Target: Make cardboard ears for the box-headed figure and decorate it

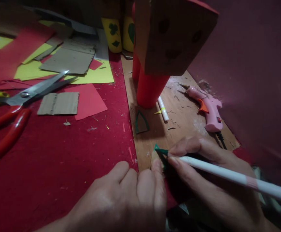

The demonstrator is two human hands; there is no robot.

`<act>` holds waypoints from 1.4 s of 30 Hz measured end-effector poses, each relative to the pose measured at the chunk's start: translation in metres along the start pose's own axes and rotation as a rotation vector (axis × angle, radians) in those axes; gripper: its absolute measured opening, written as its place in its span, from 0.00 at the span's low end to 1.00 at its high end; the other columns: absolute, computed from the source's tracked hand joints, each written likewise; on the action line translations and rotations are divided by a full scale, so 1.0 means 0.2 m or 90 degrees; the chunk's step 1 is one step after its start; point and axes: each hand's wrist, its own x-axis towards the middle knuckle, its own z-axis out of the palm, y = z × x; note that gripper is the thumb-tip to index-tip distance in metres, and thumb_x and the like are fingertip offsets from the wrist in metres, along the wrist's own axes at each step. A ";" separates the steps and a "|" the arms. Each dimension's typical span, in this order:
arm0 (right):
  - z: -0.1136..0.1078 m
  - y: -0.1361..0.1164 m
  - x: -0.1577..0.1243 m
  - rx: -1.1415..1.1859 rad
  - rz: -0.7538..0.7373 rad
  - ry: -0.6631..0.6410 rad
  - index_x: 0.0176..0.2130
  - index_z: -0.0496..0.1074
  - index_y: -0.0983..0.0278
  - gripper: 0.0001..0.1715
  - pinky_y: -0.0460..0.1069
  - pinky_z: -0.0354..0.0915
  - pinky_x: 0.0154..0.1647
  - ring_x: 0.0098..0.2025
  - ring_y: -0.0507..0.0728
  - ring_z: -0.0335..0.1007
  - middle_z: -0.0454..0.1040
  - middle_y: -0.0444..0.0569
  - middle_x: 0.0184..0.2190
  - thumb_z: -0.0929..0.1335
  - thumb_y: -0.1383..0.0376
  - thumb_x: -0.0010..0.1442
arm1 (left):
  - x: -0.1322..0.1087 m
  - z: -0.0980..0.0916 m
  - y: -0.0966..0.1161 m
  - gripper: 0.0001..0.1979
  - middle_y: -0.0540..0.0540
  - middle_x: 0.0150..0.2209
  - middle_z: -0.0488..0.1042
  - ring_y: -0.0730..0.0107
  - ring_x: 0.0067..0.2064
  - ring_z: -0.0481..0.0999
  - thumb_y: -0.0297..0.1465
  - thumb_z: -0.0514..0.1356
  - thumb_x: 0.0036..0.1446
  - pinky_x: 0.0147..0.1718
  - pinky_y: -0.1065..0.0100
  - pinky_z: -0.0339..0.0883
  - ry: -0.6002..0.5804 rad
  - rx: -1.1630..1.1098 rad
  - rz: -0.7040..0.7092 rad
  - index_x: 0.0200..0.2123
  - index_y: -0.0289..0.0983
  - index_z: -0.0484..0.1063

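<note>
My right hand pinches a white felt-tip pen with a green tip. The tip touches the pointed top of a small cardboard piece, where green colour shows along the edge. Curled fingers of my left hand press that piece down on the wooden board, covering its lower part. Just beyond lies a second pointed cardboard piece with a dark green outline.
Behind stand red cylinders under a brown cardboard box. A pink glue gun lies right, near a white stick. At left are red-handled scissors, a cardboard scrap and coloured paper. Yellow shapes stand behind.
</note>
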 end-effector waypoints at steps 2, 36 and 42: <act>0.00 0.00 0.00 -0.012 0.001 0.001 0.32 0.76 0.56 0.05 0.49 0.76 0.27 0.25 0.56 0.79 0.82 0.43 0.26 0.72 0.63 0.61 | 0.00 0.02 0.00 0.11 0.54 0.19 0.66 0.71 0.17 0.65 0.19 0.53 0.63 0.15 0.67 0.60 0.025 -0.002 0.000 0.43 0.27 0.75; 0.00 0.01 0.00 0.008 -0.022 0.006 0.32 0.75 0.56 0.05 0.45 0.73 0.26 0.26 0.53 0.79 0.82 0.40 0.26 0.72 0.63 0.62 | -0.01 0.01 0.01 0.13 0.53 0.20 0.67 0.69 0.17 0.66 0.19 0.50 0.65 0.16 0.66 0.63 0.012 -0.003 -0.005 0.45 0.24 0.73; 0.00 0.01 0.01 0.038 -0.041 -0.015 0.31 0.75 0.56 0.07 0.42 0.72 0.28 0.27 0.51 0.79 0.81 0.38 0.26 0.72 0.68 0.60 | 0.00 -0.03 -0.01 0.16 0.51 0.21 0.69 0.68 0.18 0.68 0.17 0.48 0.64 0.14 0.67 0.63 -0.043 -0.008 0.020 0.48 0.22 0.72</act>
